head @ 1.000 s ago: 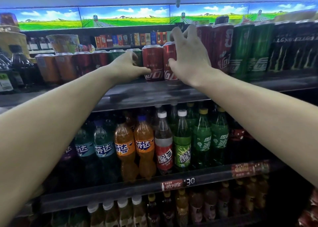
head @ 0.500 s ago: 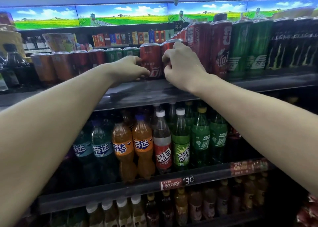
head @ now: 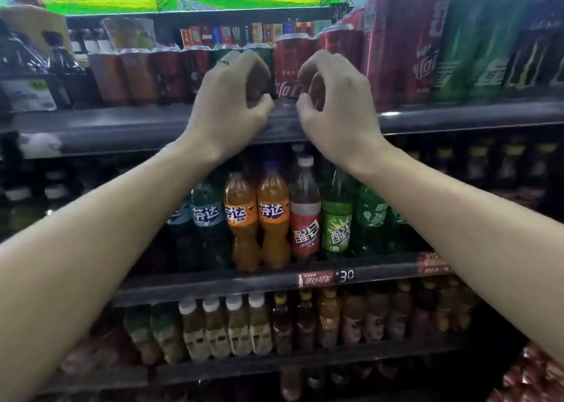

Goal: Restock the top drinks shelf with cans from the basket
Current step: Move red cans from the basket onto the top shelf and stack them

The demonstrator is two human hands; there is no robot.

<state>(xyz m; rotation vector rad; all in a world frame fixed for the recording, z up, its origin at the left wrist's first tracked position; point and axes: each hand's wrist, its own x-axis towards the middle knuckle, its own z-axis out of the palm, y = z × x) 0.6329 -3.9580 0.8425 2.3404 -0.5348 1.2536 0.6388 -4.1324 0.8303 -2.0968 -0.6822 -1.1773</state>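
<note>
Red can stands upright at 12 o'clock on top shelf, between both hands. Rigid but dentable, likely slick; take it round the mid-body. Left hand and right hand loosely curled, holding nothing. Bottles at 6 o'clock below; store aisle, basket unseen.

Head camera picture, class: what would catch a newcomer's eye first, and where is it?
Two bare hands, the left hand and right hand, hang with curled fingers at the top shelf, either side of a red can. Below stand two orange bottles.
</note>
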